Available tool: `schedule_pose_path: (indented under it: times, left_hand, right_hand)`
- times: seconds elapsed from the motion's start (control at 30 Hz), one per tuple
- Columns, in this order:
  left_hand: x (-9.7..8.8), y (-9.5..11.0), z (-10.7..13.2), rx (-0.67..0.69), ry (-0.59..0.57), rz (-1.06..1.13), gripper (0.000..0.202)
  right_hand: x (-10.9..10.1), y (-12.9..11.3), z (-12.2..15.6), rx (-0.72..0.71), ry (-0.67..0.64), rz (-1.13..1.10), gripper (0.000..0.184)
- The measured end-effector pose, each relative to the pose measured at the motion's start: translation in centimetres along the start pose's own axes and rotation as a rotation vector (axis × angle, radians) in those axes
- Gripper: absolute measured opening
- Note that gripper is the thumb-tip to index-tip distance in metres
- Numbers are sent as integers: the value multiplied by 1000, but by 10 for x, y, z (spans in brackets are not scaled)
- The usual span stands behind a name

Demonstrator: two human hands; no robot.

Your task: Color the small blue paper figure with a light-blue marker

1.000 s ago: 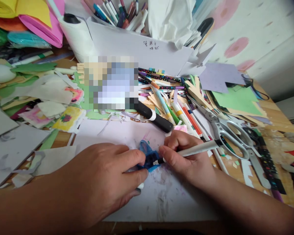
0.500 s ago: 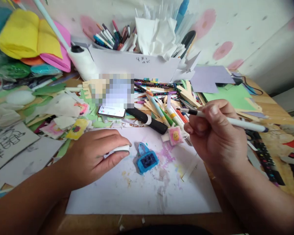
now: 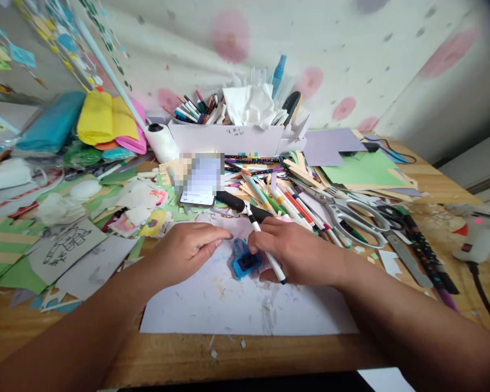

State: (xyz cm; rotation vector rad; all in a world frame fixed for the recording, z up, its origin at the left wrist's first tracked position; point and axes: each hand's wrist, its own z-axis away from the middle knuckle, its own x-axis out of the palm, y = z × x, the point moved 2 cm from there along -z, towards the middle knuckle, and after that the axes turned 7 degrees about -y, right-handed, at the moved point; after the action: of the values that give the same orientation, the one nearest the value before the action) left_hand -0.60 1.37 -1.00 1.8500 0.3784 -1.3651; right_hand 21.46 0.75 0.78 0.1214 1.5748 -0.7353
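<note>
On the stained white paper [image 3: 212, 310] lies a small blue piece with a dark rectangular middle [image 3: 247, 264] and a pointed top. My right hand [image 3: 289, 247] is closed, with a slim white marker [image 3: 273, 267] lodged among its fingers. The marker slants, its black-tipped end up and away from me. Those fingers are at the blue piece's right edge; whether they touch it I cannot tell. Left of the piece, my left hand [image 3: 188, 250] has thumb and forefinger drawn together. Whatever it pinches is hidden now.
A phone [image 3: 198, 196] and a black rod-like object [image 3: 232, 201] lie beyond the paper. Markers [image 3: 298, 209], scissors [image 3: 355, 215] and a hot glue gun [image 3: 479, 231] are to the right. Paper drawings [image 3: 67, 245] lie left. A white box of pens [image 3: 228, 139] stands behind.
My right hand has moved left and down to the blue piece, tilting the marker steeply. The white cap seen in my left hand no longer shows. The view has shifted, revealing more table.
</note>
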Motion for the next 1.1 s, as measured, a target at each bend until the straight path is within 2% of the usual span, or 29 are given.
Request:
schedule_pose_path:
  times: [0.17, 0.27, 0.33, 0.4, 0.47, 0.53, 0.73, 0.87, 1.0, 1.1]
  left_hand:
    - [1, 3, -2, -89, -6, 71, 31]
    - [-1, 5, 0, -177, 56, 202, 33]
    - [-1, 6, 0, -222, 103, 304, 24]
    - [0, 6, 0, -260, 128, 454, 18]
    - [3, 4, -1, -306, 133, 679, 21]
    - [7, 4, -3, -330, 134, 863, 25]
    - [9, 7, -6, -314, 159, 1023, 33]
    - [9, 11, -7, -309, 172, 1049, 34]
    - [6, 12, -9, -320, 181, 993, 20]
    - [1, 13, -7, -333, 231, 911, 14]
  right_hand:
    - [8, -6, -3, 15, 19, 109, 20]
    - [8, -8, -3, 30, 74, 152, 20]
    - [4, -8, -1, 23, 191, 150, 19]
    - [-1, -8, 1, -16, 362, 146, 16]
    - [-4, -9, 4, -71, 511, 171, 15]
    - [-3, -10, 5, -98, 589, 216, 16]
    - [10, -11, 2, -116, 615, 237, 19]
    - [16, -15, -1, -164, 621, 219, 19]
    - [17, -18, -4, -232, 597, 65, 16]
    - [16, -16, -5, -282, 571, -78, 16]
